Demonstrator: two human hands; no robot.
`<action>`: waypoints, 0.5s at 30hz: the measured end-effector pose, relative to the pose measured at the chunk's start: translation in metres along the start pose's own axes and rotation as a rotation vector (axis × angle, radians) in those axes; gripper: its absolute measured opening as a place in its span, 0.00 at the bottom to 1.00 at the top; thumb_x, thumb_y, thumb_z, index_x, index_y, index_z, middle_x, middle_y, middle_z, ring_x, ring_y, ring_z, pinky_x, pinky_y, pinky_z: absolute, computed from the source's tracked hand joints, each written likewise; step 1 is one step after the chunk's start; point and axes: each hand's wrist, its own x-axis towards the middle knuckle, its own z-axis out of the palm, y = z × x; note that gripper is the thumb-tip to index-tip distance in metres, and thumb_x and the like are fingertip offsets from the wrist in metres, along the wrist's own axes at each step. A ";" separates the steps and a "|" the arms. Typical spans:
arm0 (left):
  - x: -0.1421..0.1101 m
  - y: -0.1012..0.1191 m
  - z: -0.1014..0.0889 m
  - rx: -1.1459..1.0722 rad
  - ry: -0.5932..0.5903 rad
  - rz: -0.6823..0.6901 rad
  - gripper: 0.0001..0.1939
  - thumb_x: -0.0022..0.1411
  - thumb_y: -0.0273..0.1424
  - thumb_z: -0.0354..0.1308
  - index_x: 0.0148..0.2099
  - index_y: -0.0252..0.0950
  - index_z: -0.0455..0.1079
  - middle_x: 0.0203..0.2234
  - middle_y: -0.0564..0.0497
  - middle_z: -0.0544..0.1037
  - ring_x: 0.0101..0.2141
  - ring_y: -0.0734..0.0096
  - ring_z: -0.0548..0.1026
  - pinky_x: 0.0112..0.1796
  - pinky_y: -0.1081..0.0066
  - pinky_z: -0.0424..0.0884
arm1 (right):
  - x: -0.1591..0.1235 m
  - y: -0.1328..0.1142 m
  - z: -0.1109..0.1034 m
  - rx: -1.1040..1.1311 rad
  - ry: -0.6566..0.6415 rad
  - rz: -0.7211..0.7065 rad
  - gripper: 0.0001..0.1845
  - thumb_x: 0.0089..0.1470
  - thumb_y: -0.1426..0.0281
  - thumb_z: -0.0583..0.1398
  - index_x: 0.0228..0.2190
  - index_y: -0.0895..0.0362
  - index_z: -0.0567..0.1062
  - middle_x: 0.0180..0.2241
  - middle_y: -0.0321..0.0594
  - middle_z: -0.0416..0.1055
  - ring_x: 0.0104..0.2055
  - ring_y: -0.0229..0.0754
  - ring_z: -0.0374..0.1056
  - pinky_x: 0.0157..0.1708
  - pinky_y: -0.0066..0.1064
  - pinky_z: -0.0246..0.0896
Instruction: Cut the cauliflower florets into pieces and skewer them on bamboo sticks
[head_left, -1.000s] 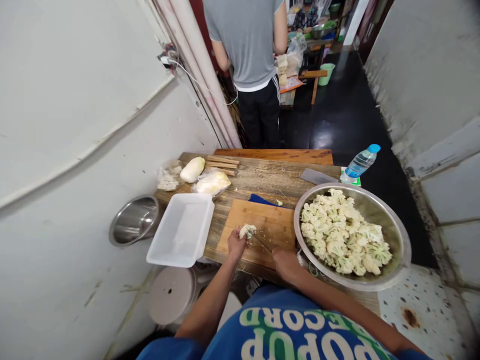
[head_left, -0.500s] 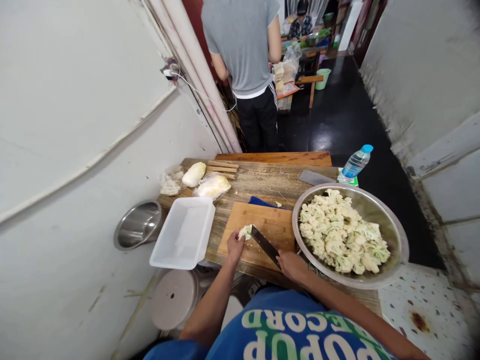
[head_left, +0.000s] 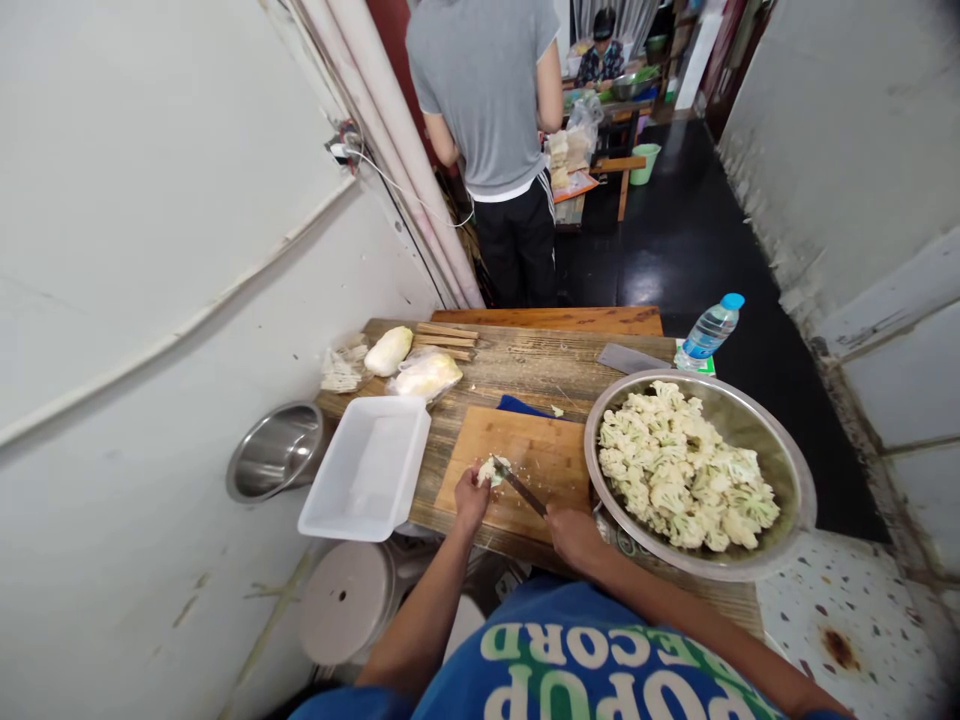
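Note:
My left hand [head_left: 472, 496] pinches a small cauliflower floret [head_left: 493, 471] over the left part of the wooden cutting board [head_left: 555, 450]. In my right hand [head_left: 574, 535] is the handle of a knife [head_left: 525, 492], its dark blade pointing up and left with the tip against the floret. Small white crumbs lie scattered on the board around the blade. Just right of the board, a wide steel bowl [head_left: 799, 500] holds a heap of cut cauliflower florets [head_left: 686, 465].
Left of the board is a white plastic tray [head_left: 364, 465], beside a steel pot [head_left: 274, 450]. Napa cabbages [head_left: 390, 350] lie behind it. A cleaver [head_left: 634, 357] and a water bottle [head_left: 712, 328] stand behind the bowl. A person in grey [head_left: 484, 100] stands beyond the table.
The knife has turned from blade face showing to a narrower edge-on view, its tip now over the floret. My right hand has shifted slightly left and down.

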 end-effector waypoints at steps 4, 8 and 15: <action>-0.002 0.003 0.001 0.034 -0.011 0.023 0.13 0.52 0.29 0.56 0.41 0.32 0.72 0.36 0.46 0.80 0.36 0.66 0.77 0.40 0.70 0.69 | 0.004 -0.008 -0.006 -0.003 -0.034 0.007 0.17 0.60 0.77 0.47 0.44 0.62 0.72 0.41 0.51 0.76 0.46 0.47 0.73 0.41 0.31 0.63; -0.003 0.001 -0.011 -0.002 -0.008 0.030 0.14 0.54 0.29 0.54 0.44 0.33 0.71 0.38 0.46 0.79 0.38 0.66 0.76 0.42 0.68 0.70 | 0.007 0.005 -0.009 0.081 -0.051 0.050 0.16 0.62 0.71 0.47 0.43 0.62 0.72 0.42 0.51 0.76 0.45 0.46 0.73 0.41 0.30 0.63; 0.002 -0.003 -0.032 0.229 0.078 0.198 0.20 0.54 0.25 0.51 0.51 0.34 0.67 0.45 0.43 0.75 0.47 0.62 0.72 0.51 0.63 0.66 | -0.005 0.037 -0.016 0.226 -0.062 0.137 0.19 0.66 0.67 0.43 0.42 0.63 0.69 0.29 0.47 0.77 0.26 0.39 0.74 0.31 0.26 0.62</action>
